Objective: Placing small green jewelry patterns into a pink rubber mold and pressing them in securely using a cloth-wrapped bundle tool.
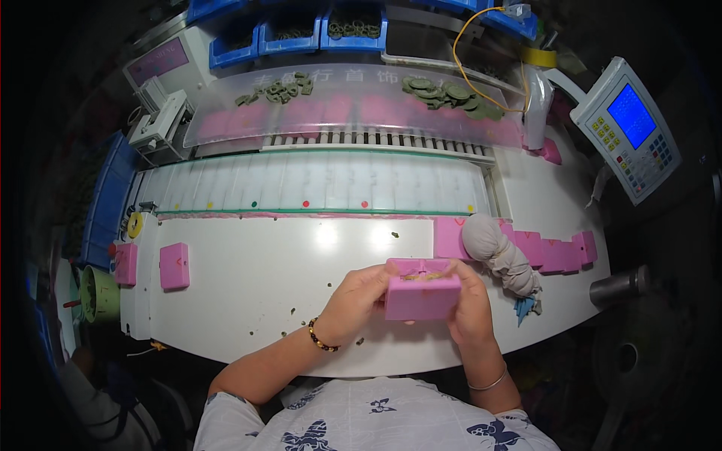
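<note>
Near the front middle of the white table I hold a pink block-shaped mold [423, 299] with both hands. Its two halves are parted along the top, and a thin yellowish strip shows in the gap. My left hand [359, 297] is closed round the left side, a beaded bracelet on its wrist. On the opposite side, my right hand [471, 307] grips the mold with its thumb by the upper edge. Some fingers of both hands are hidden behind the mold. Just beyond my right hand lies a bundled whitish cloth pouch [500, 254], tied near its round top.
More pink molds [529, 248] line up on the right; another mold [174, 265] lies at left. Behind stand a glass-topped strip [316, 184], a translucent cover [353, 113] bearing green pieces, and blue bins [289, 34]. A keypad display [630, 128] rises at right, above a metal cylinder [619, 286].
</note>
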The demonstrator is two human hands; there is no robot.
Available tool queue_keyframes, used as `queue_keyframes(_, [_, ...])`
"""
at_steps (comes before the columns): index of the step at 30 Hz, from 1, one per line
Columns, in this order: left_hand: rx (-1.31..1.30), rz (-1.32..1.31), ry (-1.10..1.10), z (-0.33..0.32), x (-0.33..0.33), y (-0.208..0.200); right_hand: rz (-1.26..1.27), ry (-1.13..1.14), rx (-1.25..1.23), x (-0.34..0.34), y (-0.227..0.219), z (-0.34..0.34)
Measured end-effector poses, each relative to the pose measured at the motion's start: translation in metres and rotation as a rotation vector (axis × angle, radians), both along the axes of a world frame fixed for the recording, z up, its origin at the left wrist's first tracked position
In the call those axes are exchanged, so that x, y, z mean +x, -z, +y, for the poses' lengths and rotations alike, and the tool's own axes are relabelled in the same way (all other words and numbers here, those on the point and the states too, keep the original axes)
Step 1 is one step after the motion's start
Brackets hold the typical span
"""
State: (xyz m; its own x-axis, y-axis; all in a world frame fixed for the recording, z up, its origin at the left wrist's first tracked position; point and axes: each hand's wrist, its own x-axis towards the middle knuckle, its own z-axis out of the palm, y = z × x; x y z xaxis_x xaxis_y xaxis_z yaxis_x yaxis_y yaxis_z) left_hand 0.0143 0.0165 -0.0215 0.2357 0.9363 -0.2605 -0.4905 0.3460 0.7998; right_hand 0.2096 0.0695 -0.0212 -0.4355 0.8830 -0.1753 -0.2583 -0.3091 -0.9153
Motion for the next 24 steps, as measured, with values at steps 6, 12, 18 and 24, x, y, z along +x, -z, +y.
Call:
queue_keyframes(6, [0.118, 0.048, -0.044, 0.000, 0.003, -0.005, 0.125, 0.021, -0.145, 0.004, -0.013, 0.001])
queue_keyframes(12, [0.372, 0.524, -0.079, -0.008, -0.002, -0.008, -0.293, -0.022, 0.638, 0.012, -0.016, 0.000])
queue_keyframes(18, [0.313, 0.490, -0.220, -0.005, -0.010, -0.013, -0.189, 0.051, 0.530, -0.005, -0.016, 0.001])
queue_keyframes(24, [0.712, 1.112, -0.499, -0.010, 0.002, -0.007, -0.121, 0.063, 0.292, -0.038, -0.016, 0.000])
